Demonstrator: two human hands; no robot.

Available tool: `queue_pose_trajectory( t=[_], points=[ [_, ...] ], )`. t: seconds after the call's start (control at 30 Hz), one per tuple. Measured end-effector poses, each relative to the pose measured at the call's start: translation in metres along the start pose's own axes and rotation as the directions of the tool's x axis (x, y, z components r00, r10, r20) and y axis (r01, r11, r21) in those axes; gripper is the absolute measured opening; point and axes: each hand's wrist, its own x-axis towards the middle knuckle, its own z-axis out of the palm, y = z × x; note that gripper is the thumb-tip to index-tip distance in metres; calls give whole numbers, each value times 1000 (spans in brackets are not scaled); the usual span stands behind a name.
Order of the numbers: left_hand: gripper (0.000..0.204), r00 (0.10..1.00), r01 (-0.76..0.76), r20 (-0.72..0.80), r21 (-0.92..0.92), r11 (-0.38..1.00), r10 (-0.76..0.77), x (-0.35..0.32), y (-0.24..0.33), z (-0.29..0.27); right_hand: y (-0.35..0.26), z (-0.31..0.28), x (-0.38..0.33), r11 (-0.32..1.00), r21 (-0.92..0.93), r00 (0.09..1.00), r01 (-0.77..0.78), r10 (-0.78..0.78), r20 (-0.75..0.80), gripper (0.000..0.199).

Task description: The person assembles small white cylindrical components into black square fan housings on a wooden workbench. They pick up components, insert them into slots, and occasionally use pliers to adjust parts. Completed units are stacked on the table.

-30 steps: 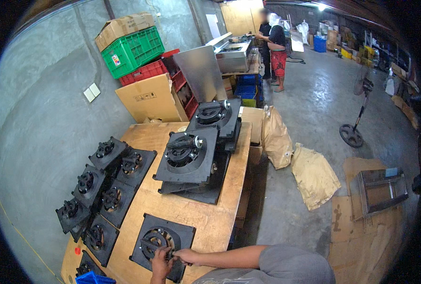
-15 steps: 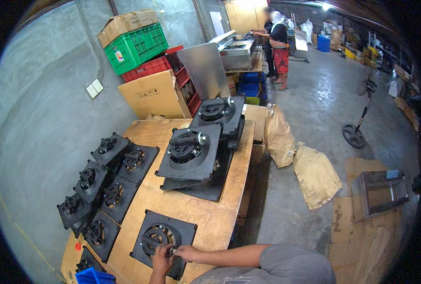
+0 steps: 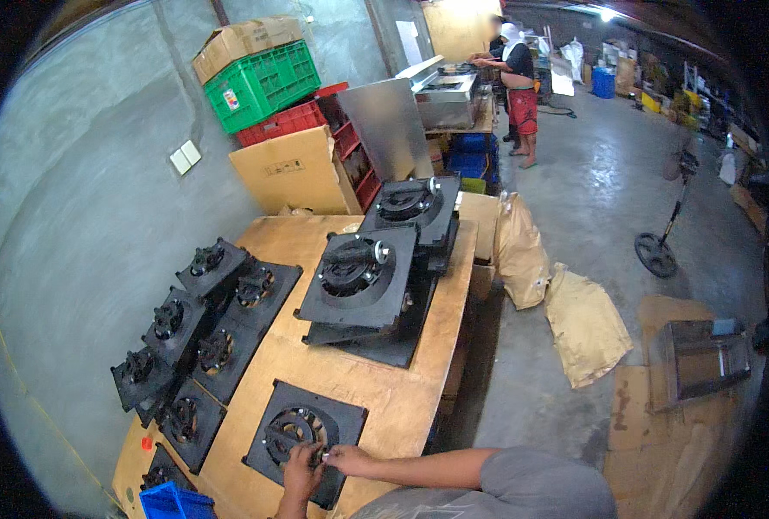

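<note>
A square black cast-iron stove burner (image 3: pixel 337 417) with a round ring in its middle lies flat on the wooden table in front of me. At the ring's near edge, my left hand (image 3: pixel 301 470) is closed with its fingertips together; what they grip is too small to make out. Beside it, my right hand (image 3: pixel 350 460) comes in from the right and pinches a small silvery fitting (image 3: pixel 325 456) next to the left fingertips. The lower part of the burner is partly hidden behind my hands.
Stacked burners (image 3: pixel 358 277) stand farther up the wooden table (image 3: pixel 255 346); several more burners (image 3: pixel 216 350) lie along its left side. A blue bin (image 3: pixel 173 502) sits at the lower left, near a red cap (image 3: pixel 147 443). Two people (image 3: pixel 519 86) stand at a far workbench.
The view has shifted slightly, so the scene sits a little farther right. Both hands stay at the burner's ring; the right fingers have drawn slightly away from the left, and the silvery fitting shows between them.
</note>
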Motion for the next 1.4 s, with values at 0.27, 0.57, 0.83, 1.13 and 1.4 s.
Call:
queue_pose_trajectory(
  t=[0.27, 0.57, 0.83, 1.13, 1.4],
  points=[
    [49, 995, 88, 44, -32, 996, -86, -4, -2, -3, -17, -9, -8, 996, 26, 987, -91, 87, 138, 39],
    [53, 996, 88, 33, -70, 994, -86, 0, 4, -4, -20, -12, -12, 781, 499, 922, -375, 259, 287, 36],
    [53, 995, 95, 37, -106, 990, -92, 0, 4, -4, -10, -8, -12, 946, 314, 992, -83, 48, 115, 35],
    [54, 994, 91, 62, -98, 991, -85, 3, 8, -8, -19, -17, -16, 999, -49, 999, 11, -14, -48, 38],
    [49, 998, 63, 30, -50, 997, -61, 1, 8, -8, -54, -35, -35, 762, -610, 964, 216, -267, 7, 41]
  ],
)
